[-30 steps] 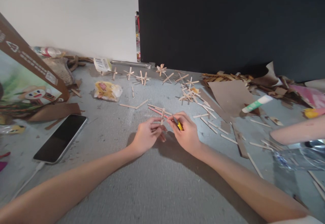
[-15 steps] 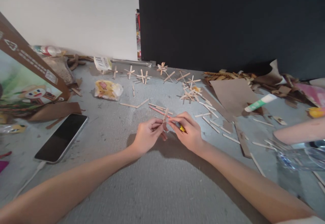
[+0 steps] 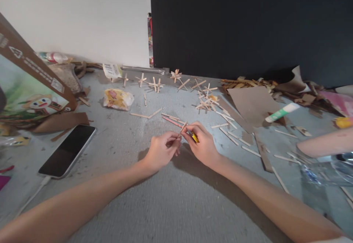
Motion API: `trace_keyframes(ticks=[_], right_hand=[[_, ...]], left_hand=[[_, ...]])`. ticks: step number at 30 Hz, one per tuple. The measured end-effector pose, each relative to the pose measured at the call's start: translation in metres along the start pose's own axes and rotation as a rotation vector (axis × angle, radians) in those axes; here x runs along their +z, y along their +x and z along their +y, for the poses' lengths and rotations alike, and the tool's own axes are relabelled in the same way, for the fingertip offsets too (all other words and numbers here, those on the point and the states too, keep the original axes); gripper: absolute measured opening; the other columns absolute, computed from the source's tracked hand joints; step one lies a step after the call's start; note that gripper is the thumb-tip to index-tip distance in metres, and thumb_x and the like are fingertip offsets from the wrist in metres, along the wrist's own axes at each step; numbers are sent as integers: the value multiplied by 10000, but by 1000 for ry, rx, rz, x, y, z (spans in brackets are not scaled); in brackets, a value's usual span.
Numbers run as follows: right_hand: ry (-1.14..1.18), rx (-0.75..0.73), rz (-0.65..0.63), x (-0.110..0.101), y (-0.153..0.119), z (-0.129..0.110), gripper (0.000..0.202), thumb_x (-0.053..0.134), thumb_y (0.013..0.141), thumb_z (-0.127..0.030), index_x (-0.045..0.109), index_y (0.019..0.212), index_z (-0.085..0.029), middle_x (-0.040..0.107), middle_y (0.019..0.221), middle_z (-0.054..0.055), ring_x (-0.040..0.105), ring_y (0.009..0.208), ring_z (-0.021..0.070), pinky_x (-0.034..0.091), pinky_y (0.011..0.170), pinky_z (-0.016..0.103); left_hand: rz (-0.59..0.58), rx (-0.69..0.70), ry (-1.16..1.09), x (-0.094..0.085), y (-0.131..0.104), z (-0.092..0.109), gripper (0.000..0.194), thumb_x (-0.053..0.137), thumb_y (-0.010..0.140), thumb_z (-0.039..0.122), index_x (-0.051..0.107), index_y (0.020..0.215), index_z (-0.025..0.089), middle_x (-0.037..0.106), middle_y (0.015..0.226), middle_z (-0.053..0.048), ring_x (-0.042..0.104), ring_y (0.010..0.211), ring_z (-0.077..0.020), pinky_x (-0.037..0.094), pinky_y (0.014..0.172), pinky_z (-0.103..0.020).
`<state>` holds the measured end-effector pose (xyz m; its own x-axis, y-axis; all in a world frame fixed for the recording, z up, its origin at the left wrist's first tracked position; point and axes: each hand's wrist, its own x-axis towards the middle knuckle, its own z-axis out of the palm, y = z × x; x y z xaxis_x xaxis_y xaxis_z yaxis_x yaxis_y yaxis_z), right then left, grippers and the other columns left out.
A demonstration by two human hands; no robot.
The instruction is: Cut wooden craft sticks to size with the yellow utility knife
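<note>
My left hand point(image 3: 163, 149) is closed, its thumb and fingers pinching a wooden craft stick point(image 3: 183, 127) that tilts up to the right. The fingertips of my right hand point(image 3: 204, 146) meet the upper part of this stick. A small yellow object point(image 3: 195, 137) shows under the curled fingers of my right hand; its kind is hidden. Just beyond both hands, a thin pink stick point(image 3: 171, 121) lies beside pale craft sticks point(image 3: 172, 117). Crossed-stick pieces point(image 3: 183, 84) stand farther back, and several loose sticks point(image 3: 228, 136) lie to the right.
A phone point(image 3: 67, 151) on a cable and a printed carton point(image 3: 35, 85) are at left. A wrapped packet point(image 3: 118, 99) lies behind them. At right are cardboard point(image 3: 250, 103), a green-and-white tube point(image 3: 282, 112), another person's forearm point(image 3: 328, 142) and a clear plastic container point(image 3: 328, 171).
The held stick has tipped from nearly upright to a lower slant to the right. My fingers have shifted around it, the right hand moving slightly left. The other person's arm looks unchanged.
</note>
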<state>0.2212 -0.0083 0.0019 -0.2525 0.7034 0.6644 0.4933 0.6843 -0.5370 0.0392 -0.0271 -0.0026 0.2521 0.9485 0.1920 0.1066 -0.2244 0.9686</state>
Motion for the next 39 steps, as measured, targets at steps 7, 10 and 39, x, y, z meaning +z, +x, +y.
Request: trace_keyframes(ticks=[7, 10, 39], right_hand=[[21, 14, -51, 0, 1, 0, 97, 564, 1044, -274, 597, 955, -252, 635, 925, 50, 667, 844, 203, 553, 769, 329], [9, 3, -52, 0, -1, 0, 57, 572, 1036, -250, 593, 983, -253, 632, 935, 52, 668, 847, 205, 555, 767, 330], [-11, -121, 83, -1, 0, -1, 71, 651, 1010, -198, 671, 1028, -263, 677, 914, 23, 691, 805, 170, 552, 720, 288]], left_hand=[[-29, -41, 8, 1, -1, 2, 243, 615, 964, 436, 627, 982, 195, 699, 616, 14, 651, 495, -129, 527, 509, -236], [-35, -49, -4, 1, -1, 2, 219, 614, 958, 416, 614, 985, 199, 693, 607, 22, 646, 485, -129, 520, 501, -236], [-12, -29, -36, -2, 2, -4, 209, 625, 945, 398, 608, 1008, 199, 715, 643, 9, 671, 517, -138, 553, 524, -244]])
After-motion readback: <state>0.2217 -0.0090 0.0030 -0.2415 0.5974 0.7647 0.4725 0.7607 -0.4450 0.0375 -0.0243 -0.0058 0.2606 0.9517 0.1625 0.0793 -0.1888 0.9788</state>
